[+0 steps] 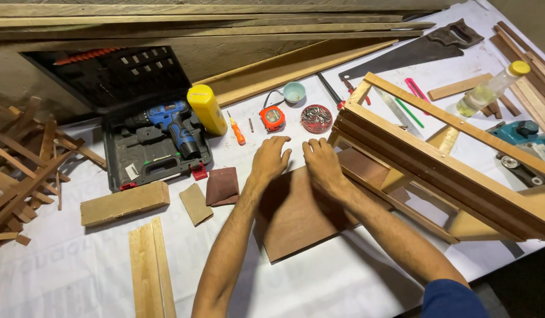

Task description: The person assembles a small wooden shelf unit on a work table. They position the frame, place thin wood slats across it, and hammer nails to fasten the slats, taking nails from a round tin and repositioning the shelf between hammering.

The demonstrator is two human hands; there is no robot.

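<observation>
Both hands, left hand (270, 158) and right hand (321, 162), are lying flat with fingers spread on a brown wooden panel (296, 221), which is resting on the tabletop (78, 271) beside a wooden frame (443, 165).

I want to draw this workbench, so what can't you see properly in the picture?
All from the head view:
- Brown board: its top edge hides under the left hand and right hand.
- Wooden frame: cut off by the right edge.
- Teal power tool: also cut off at the right edge.
- Screws in the round tin: too small to count.
- Drill case: its open lid is too dark to see inside.
</observation>
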